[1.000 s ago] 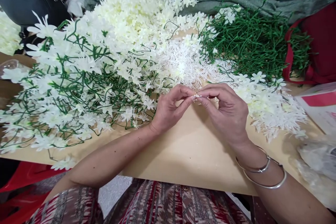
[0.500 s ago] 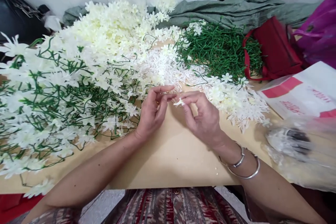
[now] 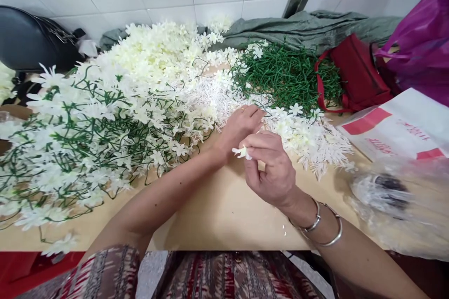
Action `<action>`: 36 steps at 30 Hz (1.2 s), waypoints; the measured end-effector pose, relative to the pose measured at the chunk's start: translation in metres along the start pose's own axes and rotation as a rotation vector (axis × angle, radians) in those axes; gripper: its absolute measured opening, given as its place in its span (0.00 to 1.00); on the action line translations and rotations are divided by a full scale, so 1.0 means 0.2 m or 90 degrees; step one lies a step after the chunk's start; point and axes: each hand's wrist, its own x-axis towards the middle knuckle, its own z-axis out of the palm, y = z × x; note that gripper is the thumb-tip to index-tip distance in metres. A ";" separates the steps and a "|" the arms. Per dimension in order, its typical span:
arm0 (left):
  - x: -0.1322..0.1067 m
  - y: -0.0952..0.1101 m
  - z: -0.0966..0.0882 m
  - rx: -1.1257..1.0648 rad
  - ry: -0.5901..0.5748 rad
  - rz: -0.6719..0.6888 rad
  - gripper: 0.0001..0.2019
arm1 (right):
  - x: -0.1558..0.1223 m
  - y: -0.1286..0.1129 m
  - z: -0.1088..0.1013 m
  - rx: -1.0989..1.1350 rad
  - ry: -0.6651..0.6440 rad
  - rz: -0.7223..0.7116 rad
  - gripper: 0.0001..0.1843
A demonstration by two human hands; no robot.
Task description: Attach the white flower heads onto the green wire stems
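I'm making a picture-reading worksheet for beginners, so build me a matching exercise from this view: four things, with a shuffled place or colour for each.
1. small white flower
2. bangles
3. heaped stems
4. black bag

A. at the picture's left edge
B. green, beside the red bag
C. pinched in the right hand
D. silver-coloured

Pairs: 1-C, 2-D, 3-B, 4-A
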 end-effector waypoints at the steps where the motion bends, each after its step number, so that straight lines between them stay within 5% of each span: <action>1: 0.02 0.00 0.02 0.017 -0.007 -0.013 0.05 | 0.00 0.02 0.00 -0.010 0.002 0.010 0.17; 5: 0.05 0.00 0.04 0.028 0.014 -0.040 0.09 | -0.01 0.07 -0.01 -0.027 0.021 0.032 0.17; 9: -0.02 0.01 -0.05 0.029 0.030 -0.036 0.06 | -0.03 0.10 -0.01 -0.021 0.046 0.083 0.16; 15: -0.19 0.09 -0.21 0.039 0.102 -0.058 0.08 | 0.01 0.18 -0.05 0.061 0.221 0.261 0.08; 19: -0.35 0.13 -0.29 -0.072 0.114 -0.038 0.06 | 0.03 0.21 -0.05 0.100 0.248 0.419 0.05; 28: -0.63 0.12 -0.22 -0.320 0.137 -0.238 0.09 | -0.03 0.24 -0.01 0.378 0.052 0.558 0.09; 33: -0.67 0.10 -0.16 -0.450 0.182 -0.180 0.10 | -0.08 0.21 0.05 0.609 -0.159 0.684 0.15; 36: -0.66 0.09 -0.16 -0.451 0.179 -0.169 0.09 | -0.11 0.24 0.09 0.622 -0.155 0.683 0.16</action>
